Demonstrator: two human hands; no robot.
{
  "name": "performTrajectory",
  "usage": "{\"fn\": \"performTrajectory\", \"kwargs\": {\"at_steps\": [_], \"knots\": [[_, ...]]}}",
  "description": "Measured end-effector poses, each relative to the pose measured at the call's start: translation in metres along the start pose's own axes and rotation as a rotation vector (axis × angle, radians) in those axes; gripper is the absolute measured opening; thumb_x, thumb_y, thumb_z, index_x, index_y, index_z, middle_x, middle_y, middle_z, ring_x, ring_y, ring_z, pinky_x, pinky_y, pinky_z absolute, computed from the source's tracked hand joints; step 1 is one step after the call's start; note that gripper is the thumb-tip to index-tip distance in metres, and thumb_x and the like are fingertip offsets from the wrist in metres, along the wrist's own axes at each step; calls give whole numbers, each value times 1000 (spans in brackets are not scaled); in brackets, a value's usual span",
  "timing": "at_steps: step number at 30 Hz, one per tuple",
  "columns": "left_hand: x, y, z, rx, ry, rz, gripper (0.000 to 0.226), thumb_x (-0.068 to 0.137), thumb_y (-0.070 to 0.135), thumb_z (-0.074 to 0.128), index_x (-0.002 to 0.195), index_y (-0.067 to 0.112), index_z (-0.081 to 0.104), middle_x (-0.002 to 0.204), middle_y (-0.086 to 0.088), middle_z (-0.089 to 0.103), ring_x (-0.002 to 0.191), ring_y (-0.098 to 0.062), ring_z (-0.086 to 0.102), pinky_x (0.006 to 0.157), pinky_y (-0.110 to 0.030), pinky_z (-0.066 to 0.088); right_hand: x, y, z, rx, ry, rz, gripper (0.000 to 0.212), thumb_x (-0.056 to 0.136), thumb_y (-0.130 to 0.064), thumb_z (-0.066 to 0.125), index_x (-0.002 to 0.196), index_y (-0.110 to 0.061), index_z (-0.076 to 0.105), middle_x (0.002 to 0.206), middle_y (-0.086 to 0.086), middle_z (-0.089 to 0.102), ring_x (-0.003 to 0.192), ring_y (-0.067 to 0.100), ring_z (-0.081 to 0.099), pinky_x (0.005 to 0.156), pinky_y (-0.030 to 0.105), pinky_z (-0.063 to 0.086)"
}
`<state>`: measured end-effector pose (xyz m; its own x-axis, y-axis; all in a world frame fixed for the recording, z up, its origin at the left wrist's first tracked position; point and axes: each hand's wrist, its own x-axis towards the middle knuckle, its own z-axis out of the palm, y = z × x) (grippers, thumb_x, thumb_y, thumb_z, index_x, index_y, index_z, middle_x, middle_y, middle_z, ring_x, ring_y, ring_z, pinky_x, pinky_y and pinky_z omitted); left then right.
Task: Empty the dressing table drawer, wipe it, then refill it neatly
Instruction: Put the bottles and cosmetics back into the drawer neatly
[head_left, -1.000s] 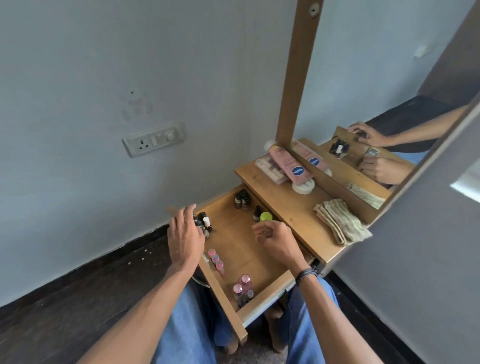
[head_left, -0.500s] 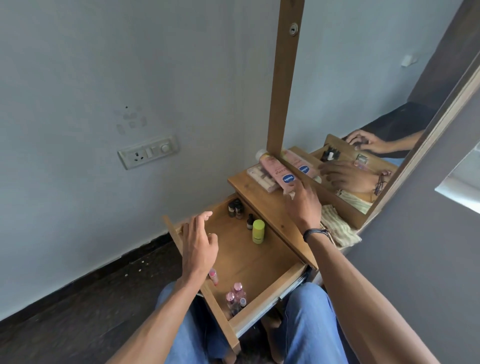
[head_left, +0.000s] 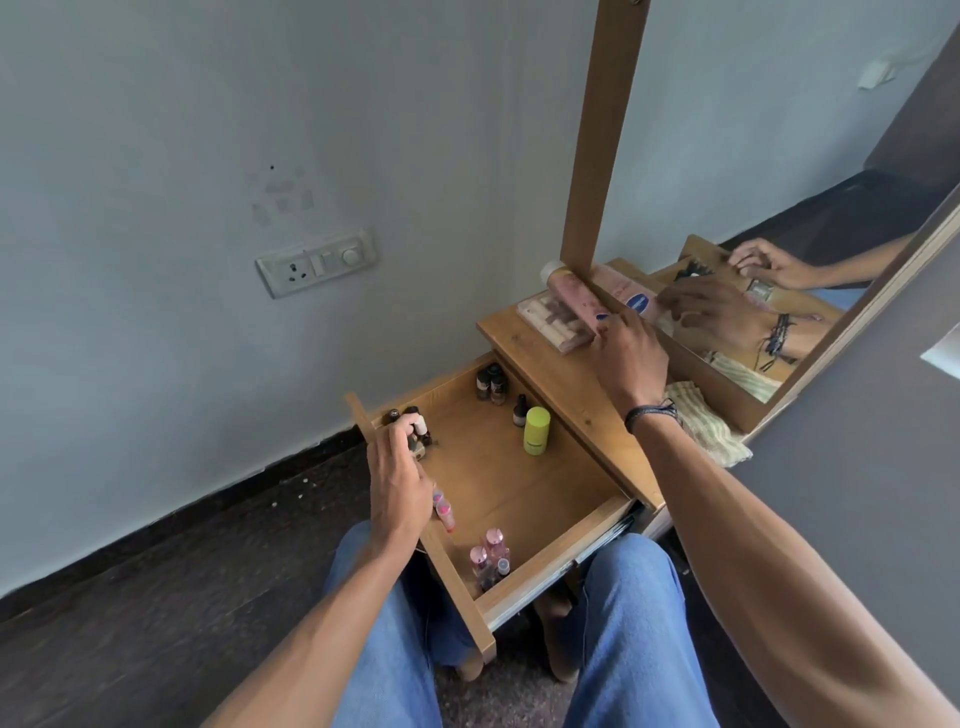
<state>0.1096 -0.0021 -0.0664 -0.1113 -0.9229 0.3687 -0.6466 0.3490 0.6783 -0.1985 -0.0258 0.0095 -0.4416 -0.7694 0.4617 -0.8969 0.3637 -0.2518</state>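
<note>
Left hand (head_left: 397, 480): curled round a small bottle (head_left: 420, 424), far-left corner of drawer (head_left: 501, 486).
Right hand (head_left: 631, 361): fingertips on pink tube (head_left: 571, 299); grasp unclear.

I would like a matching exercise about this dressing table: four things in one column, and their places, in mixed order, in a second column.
Things: 1 lime-green bottle; 2 pink tube; 3 striped cloth; 4 switch plate.
Places: A on the wall; B upright in the open drawer; C folded on the tabletop; D at the mirror frame's foot, touched by the right hand.
Pairs: 1-B; 2-D; 3-C; 4-A.
</note>
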Motion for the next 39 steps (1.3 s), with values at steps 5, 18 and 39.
{"fn": "performTrajectory", "kwargs": {"at_steps": [5, 18, 39], "knots": [[-2, -4, -1, 13, -10, -9, 71, 72, -26, 55, 128, 17, 49, 131, -10, 50, 112, -18, 47, 84, -18, 41, 16, -6, -10, -25, 61, -121, 13, 97, -3, 52, 97, 3, 63, 117, 22, 60, 71, 42, 63, 49, 39, 45], [5, 8, -14, -226, -19, -61, 46, 89, -2, 64, 132, 13, 53, 132, -5, 47, 122, -23, 48, 101, -30, 45, 27, -69, -119, -204, 114, -613, 14, 91, 4, 51, 102, 2, 59, 109, 18, 52, 89, 37, 56, 54, 40, 48], [15, 33, -4, -117, -480, -160, 28, 88, 42, 67, 97, 16, 63, 102, 3, 70, 93, -15, 66, 83, -42, 54, -59, -133, -72, -101, -329, -878, 23, 91, -2, 53, 101, -20, 64, 101, -2, 52, 77, 20, 55, 48, 26, 27]]}}
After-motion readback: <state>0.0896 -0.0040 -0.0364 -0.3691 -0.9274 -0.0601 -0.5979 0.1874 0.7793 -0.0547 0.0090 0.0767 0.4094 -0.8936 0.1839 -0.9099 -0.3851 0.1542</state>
